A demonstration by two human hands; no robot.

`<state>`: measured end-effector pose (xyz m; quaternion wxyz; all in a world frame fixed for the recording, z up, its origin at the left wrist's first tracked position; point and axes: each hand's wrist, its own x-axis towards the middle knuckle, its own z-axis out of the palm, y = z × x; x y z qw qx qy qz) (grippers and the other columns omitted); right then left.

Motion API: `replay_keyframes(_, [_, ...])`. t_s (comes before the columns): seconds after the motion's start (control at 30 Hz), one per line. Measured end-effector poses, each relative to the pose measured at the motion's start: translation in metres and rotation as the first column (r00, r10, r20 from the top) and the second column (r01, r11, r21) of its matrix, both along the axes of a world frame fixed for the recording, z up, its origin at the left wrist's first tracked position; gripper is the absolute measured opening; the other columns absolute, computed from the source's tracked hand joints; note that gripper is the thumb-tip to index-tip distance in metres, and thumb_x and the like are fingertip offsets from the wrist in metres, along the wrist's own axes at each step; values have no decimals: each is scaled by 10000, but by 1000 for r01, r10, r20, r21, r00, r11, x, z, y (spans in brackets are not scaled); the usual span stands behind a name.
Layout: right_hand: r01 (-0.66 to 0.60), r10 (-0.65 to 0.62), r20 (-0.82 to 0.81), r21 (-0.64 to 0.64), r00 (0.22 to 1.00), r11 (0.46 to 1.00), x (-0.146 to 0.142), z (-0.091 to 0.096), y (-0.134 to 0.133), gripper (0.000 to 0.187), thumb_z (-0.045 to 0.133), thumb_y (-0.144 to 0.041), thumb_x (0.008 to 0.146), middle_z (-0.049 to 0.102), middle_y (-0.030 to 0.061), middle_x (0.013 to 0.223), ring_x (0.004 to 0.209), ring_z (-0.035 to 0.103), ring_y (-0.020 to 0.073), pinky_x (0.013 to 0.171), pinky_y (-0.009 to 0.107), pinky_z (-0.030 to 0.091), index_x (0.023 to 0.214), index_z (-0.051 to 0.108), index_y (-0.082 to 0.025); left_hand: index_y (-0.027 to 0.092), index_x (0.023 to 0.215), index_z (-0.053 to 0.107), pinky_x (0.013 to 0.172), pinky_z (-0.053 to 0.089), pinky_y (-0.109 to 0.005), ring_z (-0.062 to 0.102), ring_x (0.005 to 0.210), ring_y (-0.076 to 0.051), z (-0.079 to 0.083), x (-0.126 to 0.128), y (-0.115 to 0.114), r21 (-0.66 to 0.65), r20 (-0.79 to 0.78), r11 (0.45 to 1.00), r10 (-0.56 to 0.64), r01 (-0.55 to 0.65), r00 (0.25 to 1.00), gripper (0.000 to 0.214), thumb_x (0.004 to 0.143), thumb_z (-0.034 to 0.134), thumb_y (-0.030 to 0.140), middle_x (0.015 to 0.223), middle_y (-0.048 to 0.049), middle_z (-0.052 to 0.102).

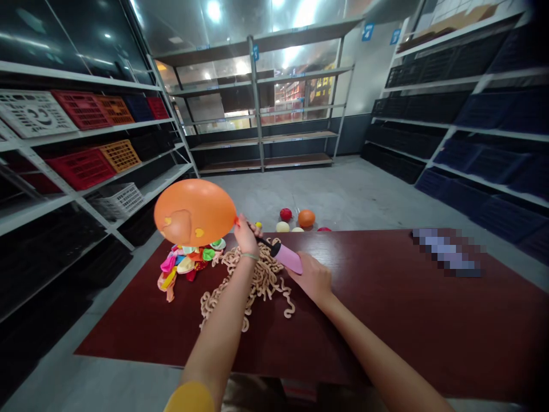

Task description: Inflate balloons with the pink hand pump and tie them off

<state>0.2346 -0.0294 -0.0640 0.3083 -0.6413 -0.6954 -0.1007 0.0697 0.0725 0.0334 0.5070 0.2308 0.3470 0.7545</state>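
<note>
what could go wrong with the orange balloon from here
The orange balloon is pinched at its neck by the left hand, right by the pink pump, so it could slip off and deflate. The right hand on the pump might overfill it until it bursts. Let go, it could end up on the floor with the other balloons.

A square blue sign (368,31) mounted high on the far wall displays the white numeral 7. A second blue square sign (395,36), to its right, carries a white character too small to confirm. A narrow blue tag (255,52) on the grey metal shelving upright is likewise illegible. The rectangular pixelated patch (448,252) on the dark red table is obscured; no characters can be read there.
</note>
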Motion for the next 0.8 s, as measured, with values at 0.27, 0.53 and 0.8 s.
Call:
replay_keyframes(0.27, [-72, 72, 25, 3, 997, 997, 0, 1, -6, 369, 588, -499, 838, 690, 43, 859, 763, 625, 191, 629, 267, 319, 1077, 614, -220, 219, 744, 380, 353, 309, -182, 351, 311, -65, -17, 7, -16, -17, -57, 991, -137, 136, 989, 413, 809, 607, 557, 446, 104, 352])
replay_keyframes(0.53, [-78, 78, -20, -3, 997, 997, -2, -1, -2, 375, 566, -510, 840, 691, 46, 864, 754, 621, 200, 622, 278, 332, 1082, 619, -228, 225, 768, 388, 339, 246, -170, 312, 303, -53, 24, -47, 10, -11, -18, 999, 53, -53, 998, 397, 810, 601, 558, 459, 110, 326])
replay_keyframes(0.8, [-3, 4, -44, 17, 999, 1000, 1, 2, -5, 375, 601, -498, 830, 693, 31, 878, 758, 639, 190, 609, 276, 313, 1082, 600, -221, 219, 729, 383, 321, 291, -188, 337, 286, -66, -7, 37, -26, 8, -62, 995, -103, 104, 993, 454, 794, 593, 616, 427, 103, 343])
